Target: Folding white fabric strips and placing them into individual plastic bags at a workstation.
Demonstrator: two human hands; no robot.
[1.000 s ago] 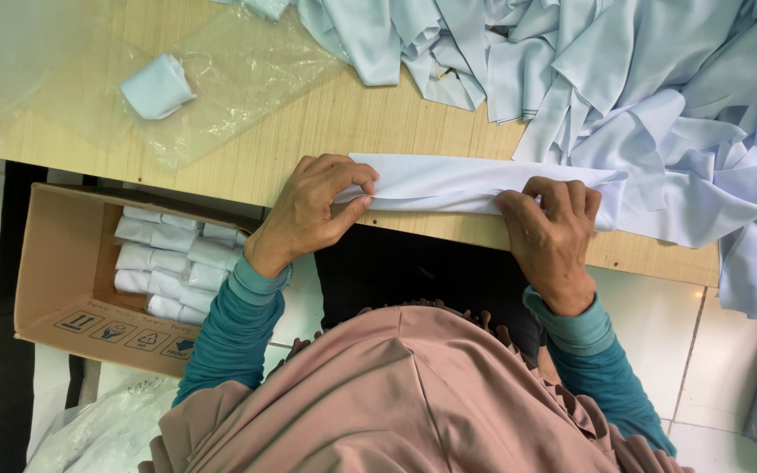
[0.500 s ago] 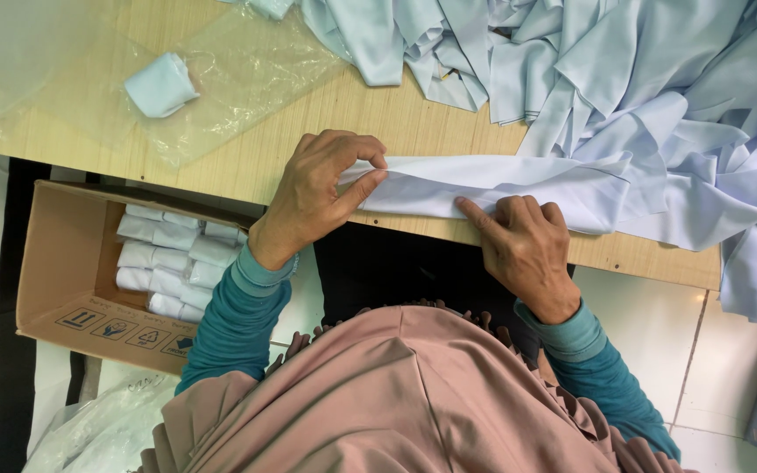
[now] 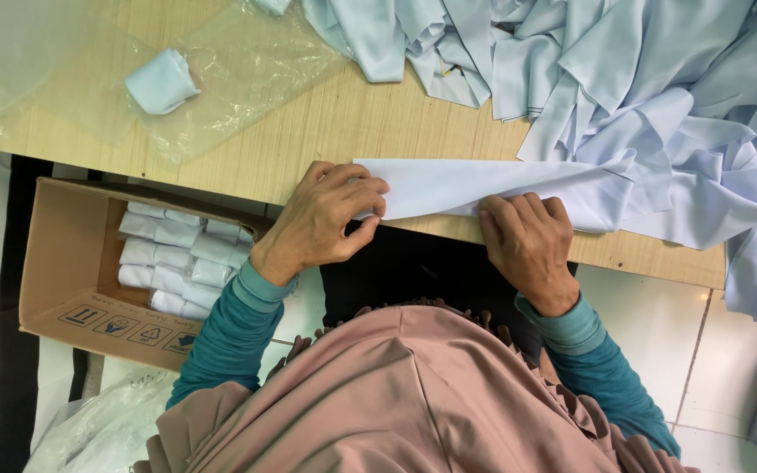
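L hand [image 3: 330,219] pinching cloth strip [image 3: 449,186].

single head view, looking straight down from above, close over hands, table [image 3: 326,123] edge, box [image 3: 63,254] lower left, floor below

Bright, even light; soft shadows (sharp focus throughout).

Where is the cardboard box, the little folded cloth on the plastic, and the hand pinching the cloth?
cardboard box [image 3: 63,254], head view, on its inner side wall.
little folded cloth [image 3: 161,81], head view, on its middle.
left hand [image 3: 326,223], head view, on the back of the hand.
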